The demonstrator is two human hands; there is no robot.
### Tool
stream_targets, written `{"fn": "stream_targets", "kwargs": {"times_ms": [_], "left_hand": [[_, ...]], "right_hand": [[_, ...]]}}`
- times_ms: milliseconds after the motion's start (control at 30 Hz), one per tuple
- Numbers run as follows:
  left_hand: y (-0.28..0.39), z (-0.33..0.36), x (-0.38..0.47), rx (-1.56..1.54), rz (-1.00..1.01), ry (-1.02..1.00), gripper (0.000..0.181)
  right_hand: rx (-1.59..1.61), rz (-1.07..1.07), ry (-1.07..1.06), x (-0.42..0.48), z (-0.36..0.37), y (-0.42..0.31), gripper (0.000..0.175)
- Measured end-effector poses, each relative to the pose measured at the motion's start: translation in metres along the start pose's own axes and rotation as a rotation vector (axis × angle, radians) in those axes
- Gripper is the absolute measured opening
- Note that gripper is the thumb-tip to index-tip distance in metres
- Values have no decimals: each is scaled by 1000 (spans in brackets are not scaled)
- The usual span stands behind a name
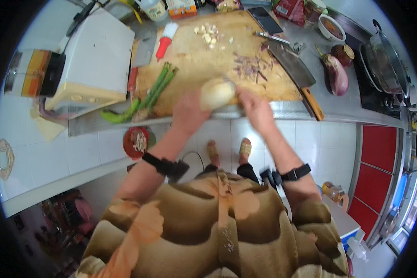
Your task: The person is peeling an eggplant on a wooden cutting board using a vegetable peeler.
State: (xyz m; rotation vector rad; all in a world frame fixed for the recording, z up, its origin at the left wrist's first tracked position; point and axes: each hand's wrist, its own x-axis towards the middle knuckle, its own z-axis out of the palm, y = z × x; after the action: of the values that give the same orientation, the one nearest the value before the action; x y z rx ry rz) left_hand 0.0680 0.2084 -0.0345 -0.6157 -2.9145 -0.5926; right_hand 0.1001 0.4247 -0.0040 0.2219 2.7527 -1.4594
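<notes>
In my left hand point(189, 111) is a pale, peeled vegetable point(217, 93), possibly an eggplant, held above the front edge of the wooden cutting board point(194, 73). My right hand point(255, 106) is at its right end with the fingers curled. Blur hides whether those fingers grip it or something small. Purple peel strips point(252, 66) lie scattered on the board beyond my right hand. Peeled garlic cloves point(207, 34) are grouped toward the back. Green stalks point(158, 87) and a green pepper point(121, 113) lie left of my left hand.
A cleaver point(293, 66) lies along the board's right edge, its wooden handle over the counter edge. Another wide blade point(145, 48) and a red-handled brush point(165, 43) are at left. An unpeeled eggplant point(336, 76) and a pot point(387, 62) stand right. A phone point(264, 20) lies behind.
</notes>
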Motion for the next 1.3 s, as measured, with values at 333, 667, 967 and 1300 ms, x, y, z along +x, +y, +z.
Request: {"fn": "stream_targets", "kwargs": {"times_ms": [333, 667, 967, 1300], "left_hand": [[-6, 7, -14, -74, -61, 22, 60], [-14, 10, -15, -46, 30, 87, 68], [-8, 8, -21, -65, 38, 83, 69], [-5, -2, -11, -25, 83, 63, 74]], "right_hand": [[-8, 115, -91, 13, -8, 12, 25], [52, -105, 103, 21, -9, 18, 23], [207, -227, 98, 5, -4, -8, 23], [176, -152, 62, 11, -16, -3, 21]]}}
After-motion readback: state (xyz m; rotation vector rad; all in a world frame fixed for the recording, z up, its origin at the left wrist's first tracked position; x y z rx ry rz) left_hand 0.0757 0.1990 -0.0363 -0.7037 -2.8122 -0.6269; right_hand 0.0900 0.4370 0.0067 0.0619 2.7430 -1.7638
